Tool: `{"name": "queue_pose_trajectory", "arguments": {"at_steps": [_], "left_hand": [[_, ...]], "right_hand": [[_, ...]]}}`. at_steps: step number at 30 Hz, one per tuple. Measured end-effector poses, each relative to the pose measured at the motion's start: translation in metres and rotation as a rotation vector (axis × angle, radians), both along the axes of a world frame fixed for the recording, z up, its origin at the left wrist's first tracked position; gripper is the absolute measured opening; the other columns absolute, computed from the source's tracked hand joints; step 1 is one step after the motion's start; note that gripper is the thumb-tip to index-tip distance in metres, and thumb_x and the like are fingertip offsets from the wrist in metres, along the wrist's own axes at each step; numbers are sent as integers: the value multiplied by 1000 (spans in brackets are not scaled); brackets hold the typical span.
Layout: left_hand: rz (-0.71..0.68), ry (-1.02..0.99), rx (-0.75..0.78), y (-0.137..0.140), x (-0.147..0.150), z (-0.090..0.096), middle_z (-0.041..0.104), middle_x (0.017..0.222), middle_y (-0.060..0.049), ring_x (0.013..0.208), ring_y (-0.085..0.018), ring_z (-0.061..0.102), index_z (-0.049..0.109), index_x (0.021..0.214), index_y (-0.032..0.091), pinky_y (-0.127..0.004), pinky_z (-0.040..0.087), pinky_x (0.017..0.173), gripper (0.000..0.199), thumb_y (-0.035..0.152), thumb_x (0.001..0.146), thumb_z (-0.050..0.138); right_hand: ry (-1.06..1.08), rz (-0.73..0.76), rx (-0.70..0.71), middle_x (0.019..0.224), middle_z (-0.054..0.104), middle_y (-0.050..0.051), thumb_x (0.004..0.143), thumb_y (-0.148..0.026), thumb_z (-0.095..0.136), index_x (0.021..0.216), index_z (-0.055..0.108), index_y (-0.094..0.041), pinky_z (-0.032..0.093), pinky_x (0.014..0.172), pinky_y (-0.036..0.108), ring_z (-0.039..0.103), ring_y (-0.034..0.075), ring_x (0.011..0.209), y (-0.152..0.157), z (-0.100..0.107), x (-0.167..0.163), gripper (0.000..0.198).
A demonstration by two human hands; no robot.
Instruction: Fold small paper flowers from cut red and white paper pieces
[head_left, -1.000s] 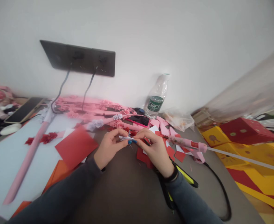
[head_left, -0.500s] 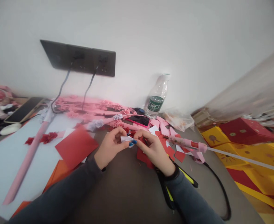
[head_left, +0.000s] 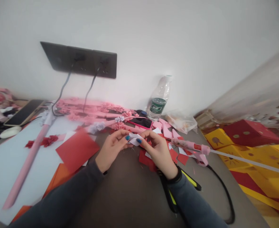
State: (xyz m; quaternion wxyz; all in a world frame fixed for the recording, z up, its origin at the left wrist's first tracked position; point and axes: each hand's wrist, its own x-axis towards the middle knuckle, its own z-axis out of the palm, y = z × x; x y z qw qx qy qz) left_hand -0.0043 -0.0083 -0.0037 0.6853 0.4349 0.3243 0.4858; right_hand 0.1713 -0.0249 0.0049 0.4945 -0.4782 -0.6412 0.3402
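Note:
A small piece of white paper [head_left: 134, 138] is pinched between both hands above the grey table. My left hand [head_left: 113, 146] grips its left side, thumb on top. On its right side, the thumb and fingers of my right hand [head_left: 157, 150] are closed on it. The fingers partly hide its folds. Pink paper branches [head_left: 127, 114] with flowers lie just behind the hands. Cut red and pink paper pieces [head_left: 175, 155] are scattered by my right hand. A red paper square [head_left: 77, 148] lies to the left of my left hand.
A pink glue gun [head_left: 191, 146] with a long white stick lies at right, its black cord curving forward. Black-yellow cutters [head_left: 171, 194] lie under my right forearm. A water bottle [head_left: 157, 103] leans by the wall. A pink paper tube [head_left: 29, 164] rests at left. Yellow boxes [head_left: 253, 155] stand beyond the table.
The thumbs have moved apart on the white paper, and more of its surface now shows. Both hands stay in nearly the same place.

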Motion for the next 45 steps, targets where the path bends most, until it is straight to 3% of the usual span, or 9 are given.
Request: {"name": "queue_pose_trajectory", "arguments": {"at_steps": [4,11,16,21,25,32,38,42,45], "left_hand": [[40,-68,-63,0,1,4,67,79,-1,73,-13,64,70,79,15,-25,56,70,32,43,70,85],[17,-122,-129,0,0,3,63,74,2,66,-9,59,68,81,18,-19,52,59,29,35,67,87],[34,68,53,-2,1,-1,67,77,-1,65,-10,61,72,83,15,-21,53,60,23,37,77,79],[53,126,204,-4,0,-2,72,86,-4,83,-16,67,73,84,16,-24,56,75,13,21,74,80],[79,222,270,-4,-3,-2,73,82,-3,79,-15,67,76,81,16,-23,55,73,4,17,77,75],[107,348,381,-6,-5,-1,77,92,-4,79,-14,68,80,91,19,-22,54,72,14,21,86,67],[101,342,309,-7,-2,0,79,83,-3,68,-13,68,81,92,19,-20,56,66,16,24,84,68],[106,345,241,-7,-3,-1,80,84,-3,71,-15,71,80,88,18,-21,57,68,13,23,77,74],[129,379,233,-7,-4,0,80,81,-3,73,-17,72,79,83,17,-23,57,70,10,23,77,74]], "right_hand": [[42,8,-6,77,65,2,86,-28,66,80,63,-20,45,70,29,58,18,73,-1,-1,0,11],[85,45,6,77,64,1,86,-27,67,79,63,-20,45,70,29,58,17,73,-3,1,-3,10],[47,3,10,76,64,1,87,-30,66,79,62,-20,44,68,29,57,17,71,-3,1,-3,13],[85,-5,20,74,63,2,87,-34,68,76,63,-20,45,68,29,57,17,71,-4,0,-5,19],[167,47,30,72,62,1,86,-37,71,72,62,-20,46,65,28,57,16,68,-4,0,-8,24],[214,66,34,73,65,2,83,-40,75,69,65,-20,48,67,30,60,16,70,0,-2,-6,27],[220,41,36,71,64,2,83,-40,75,68,65,-20,46,65,29,58,16,68,-1,-5,-7,27],[149,13,26,65,57,-1,86,-39,70,69,61,-20,40,58,27,50,14,60,-5,-2,-9,27],[73,20,49,67,60,0,91,-35,64,72,61,-20,41,60,27,52,15,62,-7,2,-10,24]]}}
